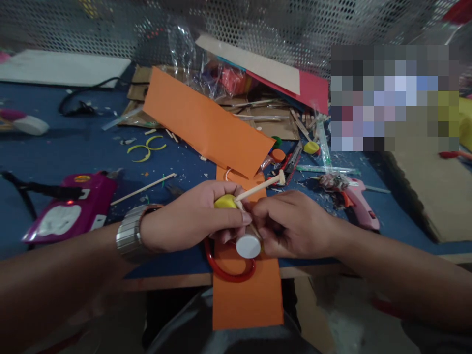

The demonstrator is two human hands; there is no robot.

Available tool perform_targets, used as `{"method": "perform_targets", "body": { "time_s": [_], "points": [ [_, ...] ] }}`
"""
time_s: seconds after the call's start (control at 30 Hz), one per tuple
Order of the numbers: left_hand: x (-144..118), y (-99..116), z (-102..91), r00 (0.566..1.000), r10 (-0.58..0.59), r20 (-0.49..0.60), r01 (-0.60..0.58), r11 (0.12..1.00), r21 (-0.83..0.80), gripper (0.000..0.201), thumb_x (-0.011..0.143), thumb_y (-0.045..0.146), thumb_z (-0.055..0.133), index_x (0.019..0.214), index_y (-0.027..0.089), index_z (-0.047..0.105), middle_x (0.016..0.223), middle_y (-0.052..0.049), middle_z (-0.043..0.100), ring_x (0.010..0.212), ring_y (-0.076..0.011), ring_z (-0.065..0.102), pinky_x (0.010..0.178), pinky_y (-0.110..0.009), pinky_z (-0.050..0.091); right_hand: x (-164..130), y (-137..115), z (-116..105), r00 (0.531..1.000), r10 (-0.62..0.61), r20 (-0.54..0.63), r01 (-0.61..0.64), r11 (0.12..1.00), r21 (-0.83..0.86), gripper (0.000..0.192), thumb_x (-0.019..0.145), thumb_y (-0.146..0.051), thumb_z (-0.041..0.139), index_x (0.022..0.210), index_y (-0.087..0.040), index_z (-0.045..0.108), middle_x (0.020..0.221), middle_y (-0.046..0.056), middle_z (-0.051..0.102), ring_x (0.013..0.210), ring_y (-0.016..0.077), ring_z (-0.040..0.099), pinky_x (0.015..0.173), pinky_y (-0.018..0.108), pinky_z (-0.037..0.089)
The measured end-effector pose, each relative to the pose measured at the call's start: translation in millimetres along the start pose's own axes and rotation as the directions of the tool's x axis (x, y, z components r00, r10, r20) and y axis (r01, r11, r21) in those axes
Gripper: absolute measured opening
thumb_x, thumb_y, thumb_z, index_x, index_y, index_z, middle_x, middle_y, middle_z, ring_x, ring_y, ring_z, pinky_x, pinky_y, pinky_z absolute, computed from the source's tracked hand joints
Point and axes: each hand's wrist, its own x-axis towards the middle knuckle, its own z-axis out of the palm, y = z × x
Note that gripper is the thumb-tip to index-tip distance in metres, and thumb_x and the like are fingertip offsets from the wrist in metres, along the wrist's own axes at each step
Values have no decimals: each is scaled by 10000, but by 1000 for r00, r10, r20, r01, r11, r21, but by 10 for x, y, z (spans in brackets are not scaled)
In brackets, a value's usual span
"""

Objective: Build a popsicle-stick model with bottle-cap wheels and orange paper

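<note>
My left hand (199,211) is closed around a small craft piece made of bottle caps and thin wooden sticks. A yellow cap (225,201) shows between its thumb and fingers. From there one wooden stick (260,188) points up to the right, with a short crosspiece at its end. A white cap (248,246) sits at the lower end of the piece. My right hand (295,223) is curled up against the piece's right side; its fingertips hide whatever they pinch. Below my hands lie an orange card strip (249,307) and a red scissor handle (232,278).
A pink glue gun (363,204) lies at right, with a box cutter (294,160) farther in. At left are a purple corded device (70,209) and a loose stick (143,189). Orange card (206,123), scraps and cardboard (435,201) cover the back and right.
</note>
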Motion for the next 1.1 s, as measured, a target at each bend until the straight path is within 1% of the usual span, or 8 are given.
{"method": "perform_targets", "body": {
  "time_s": [0.13,0.27,0.53,0.63,0.8,0.87,0.97,1.1],
  "points": [
    [6,-18,-13,1000,8,-6,-8,1000,-3,211,854,227,822,904,163,628,654,39,682,516,-41,541,460,-87,438,8,3,16,1000,10,-9,-10,1000,-13,119,881,-150,599,845,-245,538,663,-80,568,563,99,477,538,214,360],
    [10,-28,-9,1000,-11,12,11,1000,16,212,843,220,830,901,161,635,683,23,701,523,-53,553,472,-112,458,26,24,3,994,22,-104,-25,999,-30,111,883,-137,596,868,-235,546,684,-72,609,558,88,499,544,204,380],
    [-23,-75,-36,999,53,0,-53,997,-55,241,837,252,815,922,175,604,752,5,653,593,-77,519,532,-168,426,19,28,-100,989,13,-144,10,988,155,101,979,-189,572,884,-220,582,702,-39,649,556,94,565,543,212,439],
    [-30,-86,-45,998,56,37,-54,998,-33,254,844,250,807,966,186,594,756,15,622,602,-86,507,537,-181,420,8,16,-93,988,31,-153,-11,992,129,46,992,-247,645,993,-201,638,756,-20,711,590,104,627,561,210,480],
    [-47,-75,-21,994,88,60,-83,993,-81,304,833,191,773,1061,196,572,764,32,617,616,-88,529,549,-175,441,14,10,-89,988,-22,-150,42,991,127,205,1009,-267,676,1191,-175,695,966,29,804,681,99,713,654,192,556],
    [-61,-58,-15,993,88,76,-81,992,-95,343,816,173,765,1085,201,554,783,34,621,625,-86,522,552,-175,431,18,12,-90,988,-52,-142,70,990,124,230,1021,-270,668,1226,-173,698,933,21,796,683,99,716,659,186,560],
    [-76,-33,-24,994,75,82,-71,997,-43,359,802,159,750,1091,209,543,832,26,623,674,-100,529,591,-200,436,16,11,-83,988,-71,-139,89,988,125,225,1031,-293,672,1228,-186,687,830,-10,773,641,102,703,633,187,551],
    [-79,-36,-52,987,130,90,-137,988,68,291,845,205,762,1041,210,547,927,-4,633,786,-143,598,671,-245,485,12,-1,-77,990,-47,-132,67,986,153,114,1029,-269,681,1118,-198,678,872,0,799,637,86,697,647,180,547]
  ]
}}
